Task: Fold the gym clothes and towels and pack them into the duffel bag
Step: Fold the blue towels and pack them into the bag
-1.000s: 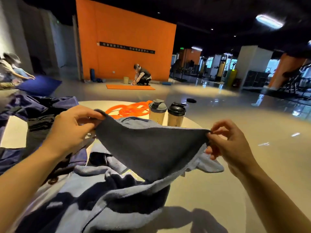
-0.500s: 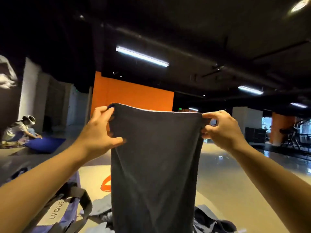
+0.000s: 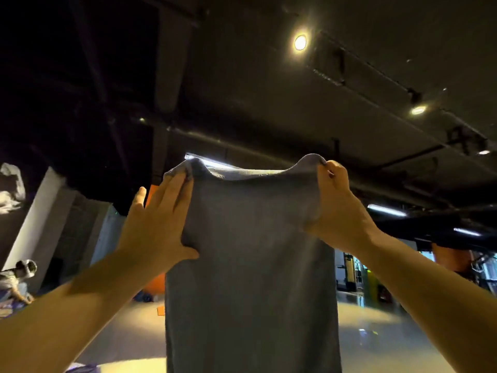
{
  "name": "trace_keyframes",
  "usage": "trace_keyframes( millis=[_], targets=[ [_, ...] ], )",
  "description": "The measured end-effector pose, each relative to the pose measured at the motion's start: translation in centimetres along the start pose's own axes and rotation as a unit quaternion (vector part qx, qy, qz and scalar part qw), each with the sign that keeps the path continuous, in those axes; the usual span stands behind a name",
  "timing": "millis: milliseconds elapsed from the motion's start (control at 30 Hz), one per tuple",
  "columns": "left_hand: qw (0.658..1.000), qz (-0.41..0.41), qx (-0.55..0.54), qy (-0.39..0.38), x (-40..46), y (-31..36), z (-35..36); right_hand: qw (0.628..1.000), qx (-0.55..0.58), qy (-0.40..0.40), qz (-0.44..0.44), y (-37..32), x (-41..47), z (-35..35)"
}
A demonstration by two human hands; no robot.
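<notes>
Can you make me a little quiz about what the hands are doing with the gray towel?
1. True or false: the gray towel lies folded flat on a table.
2. Which part of the towel does the right hand pinch? A) bottom edge B) top corner C) middle
3. Fill in: the left hand holds the other top ______ of the towel.

Key: 1 false, it hangs down from both hands. 2 B. 3 corner.
</notes>
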State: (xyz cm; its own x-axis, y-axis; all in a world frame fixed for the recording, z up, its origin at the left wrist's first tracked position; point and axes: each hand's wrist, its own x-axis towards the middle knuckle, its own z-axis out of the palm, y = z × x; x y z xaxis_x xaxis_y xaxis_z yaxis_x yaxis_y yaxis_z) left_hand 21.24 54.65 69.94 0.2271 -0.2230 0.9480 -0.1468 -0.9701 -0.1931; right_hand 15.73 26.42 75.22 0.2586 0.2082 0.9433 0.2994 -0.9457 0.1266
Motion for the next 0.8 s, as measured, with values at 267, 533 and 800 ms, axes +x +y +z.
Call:
trace_keyframes(
  millis=[267,533,800],
  targets=[
    [0.993,0.01,0.051,0.108,2.8,-0.8,-7.6,0.98,-0.189,0.05,-0.044,-1.1,1.3,-7.8],
    [0.979,0.029,0.076,0.186,5.5,-1.3,-12.0,0.978,-0.185,0.084,-0.036,-1.7,2.8,-11.2],
    [0.984,0.055,0.047,0.162,2.5,-0.4,-4.2,0.98,-0.187,0.063,-0.02,1.6,0.4,-2.0]
  ],
)
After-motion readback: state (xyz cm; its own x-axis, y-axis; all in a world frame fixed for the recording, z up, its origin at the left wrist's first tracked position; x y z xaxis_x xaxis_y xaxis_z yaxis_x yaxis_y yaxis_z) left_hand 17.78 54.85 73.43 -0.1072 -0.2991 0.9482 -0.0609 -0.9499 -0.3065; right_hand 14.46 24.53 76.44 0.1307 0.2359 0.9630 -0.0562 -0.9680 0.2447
